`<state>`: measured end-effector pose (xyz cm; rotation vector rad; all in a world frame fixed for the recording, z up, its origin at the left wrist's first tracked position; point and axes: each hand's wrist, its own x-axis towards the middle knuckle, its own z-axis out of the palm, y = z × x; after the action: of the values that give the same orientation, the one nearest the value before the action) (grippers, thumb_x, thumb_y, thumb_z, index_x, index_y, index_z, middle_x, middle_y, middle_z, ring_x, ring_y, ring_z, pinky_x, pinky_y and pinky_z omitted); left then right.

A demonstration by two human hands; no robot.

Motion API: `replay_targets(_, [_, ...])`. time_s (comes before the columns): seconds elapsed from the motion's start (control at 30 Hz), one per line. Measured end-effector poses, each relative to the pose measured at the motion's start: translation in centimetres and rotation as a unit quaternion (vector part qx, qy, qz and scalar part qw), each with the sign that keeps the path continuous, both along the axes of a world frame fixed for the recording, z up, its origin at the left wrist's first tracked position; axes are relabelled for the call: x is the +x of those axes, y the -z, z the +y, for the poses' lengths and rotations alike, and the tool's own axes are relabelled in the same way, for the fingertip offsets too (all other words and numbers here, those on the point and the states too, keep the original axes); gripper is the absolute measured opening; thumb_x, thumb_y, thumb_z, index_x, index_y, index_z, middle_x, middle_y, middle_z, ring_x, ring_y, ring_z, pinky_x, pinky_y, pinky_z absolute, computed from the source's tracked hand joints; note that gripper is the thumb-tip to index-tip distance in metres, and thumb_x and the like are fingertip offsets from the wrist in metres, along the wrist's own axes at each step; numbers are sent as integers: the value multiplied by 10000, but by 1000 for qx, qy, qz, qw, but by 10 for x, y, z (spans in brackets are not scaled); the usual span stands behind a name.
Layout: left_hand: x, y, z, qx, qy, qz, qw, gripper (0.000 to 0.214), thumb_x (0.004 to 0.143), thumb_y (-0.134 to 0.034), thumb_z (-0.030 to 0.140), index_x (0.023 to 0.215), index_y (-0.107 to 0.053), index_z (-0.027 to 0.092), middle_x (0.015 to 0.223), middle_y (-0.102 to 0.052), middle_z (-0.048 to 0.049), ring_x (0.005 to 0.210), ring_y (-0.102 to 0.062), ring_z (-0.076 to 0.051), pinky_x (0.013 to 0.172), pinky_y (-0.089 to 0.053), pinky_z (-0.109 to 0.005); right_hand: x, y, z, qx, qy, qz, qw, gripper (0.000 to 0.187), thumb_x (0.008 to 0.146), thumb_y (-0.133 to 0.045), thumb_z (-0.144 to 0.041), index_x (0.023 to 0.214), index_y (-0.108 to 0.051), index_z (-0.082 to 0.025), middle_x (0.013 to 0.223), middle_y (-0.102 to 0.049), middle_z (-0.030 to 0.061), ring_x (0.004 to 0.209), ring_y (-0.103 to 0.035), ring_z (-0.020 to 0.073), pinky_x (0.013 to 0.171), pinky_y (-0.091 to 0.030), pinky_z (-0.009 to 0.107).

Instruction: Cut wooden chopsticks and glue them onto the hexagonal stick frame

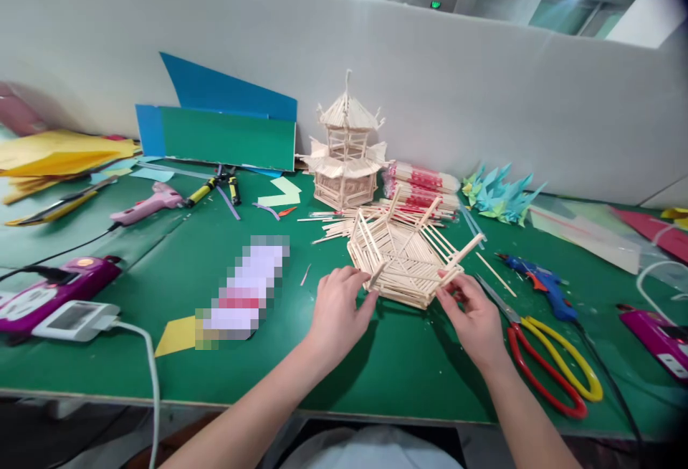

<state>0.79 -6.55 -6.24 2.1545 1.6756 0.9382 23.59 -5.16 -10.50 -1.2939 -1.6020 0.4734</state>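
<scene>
Between my hands is a many-sided wooden stick frame (400,257), with a slatted floor and several short posts standing up at its corners. My left hand (344,304) pinches its near left corner, thumb and fingers around a short post. My right hand (470,311) grips the near right corner, below a longer post that leans outward. The frame's near edge is lifted a little off the green table (258,376). Behind it lie loose thin sticks (341,229) and plastic-wrapped stick bundles (422,186). A finished-looking stick pagoda (347,160) stands at the back.
Red-and-yellow scissors (553,361) and a blue glue gun (540,282) lie to the right. At left are a pink glue gun (150,204), pliers (215,186), a purple power strip (59,293) and a blurred-out item (247,290). Folded teal paper (499,193) sits by the wall.
</scene>
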Motion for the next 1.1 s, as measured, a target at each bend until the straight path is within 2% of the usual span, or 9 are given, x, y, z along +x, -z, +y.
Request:
replay_targets(0.23, [8, 17, -11, 33, 1, -39, 999, 345, 805, -497, 148, 1147, -540, 145, 1061, -609, -119, 978, -585, -229, 816, -491, -376, -2, 17, 0, 21, 20, 24, 999, 235, 797, -595, -346, 966, -589, -183, 1010, -566, 98, 816, -548, 198, 708, -479, 358])
replay_targets(0.4, [11, 23, -13, 39, 17, -58, 997, 394, 813, -474, 149, 1207, -486, 158, 1087, -590, -127, 1006, -578, -235, 841, -497, -390, -8, 15, 0, 35, 30, 21, 999, 202, 803, -584, -332, 939, -609, -184, 985, -560, 94, 878, -559, 217, 726, -485, 363])
replay_targets(0.57, [10, 23, -10, 43, 32, -69, 996, 347, 844, -444, 170, 1188, -487, 162, 1101, -578, -147, 996, -589, -267, 783, -519, -440, -12, 8, 1, 50, 23, 9, 998, 186, 826, -553, -302, 943, -625, -177, 983, -566, 99, 899, -574, 210, 770, -502, 361])
replay_targets(0.77, [9, 23, -6, 43, 31, -59, 997, 305, 845, -454, 195, 1138, -527, 156, 1097, -575, -149, 986, -591, -277, 594, -541, -349, -14, 3, 0, 53, 20, 12, 998, 193, 833, -539, -287, 958, -638, -178, 975, -584, 95, 862, -593, 200, 737, -514, 338])
replay_targets(0.93, [4, 16, -1, 49, 2, -50, 998, 250, 844, -489, 231, 1064, -576, 150, 1048, -596, -131, 888, -616, -241, 481, -498, -272, -11, 4, 0, 45, 10, 23, 999, 182, 829, -552, -282, 961, -628, -183, 1009, -576, 96, 913, -587, 205, 793, -501, 347])
replay_targets(1.1, [0, 6, 9, 95, -4, -48, 994, 136, 835, -518, 262, 862, -614, 171, 856, -644, -66, 784, -627, -187, 648, -519, -307, -9, 5, -1, 52, 13, 31, 998, 207, 818, -568, -278, 1003, -600, -189, 1031, -574, 101, 930, -577, 212, 760, -505, 343])
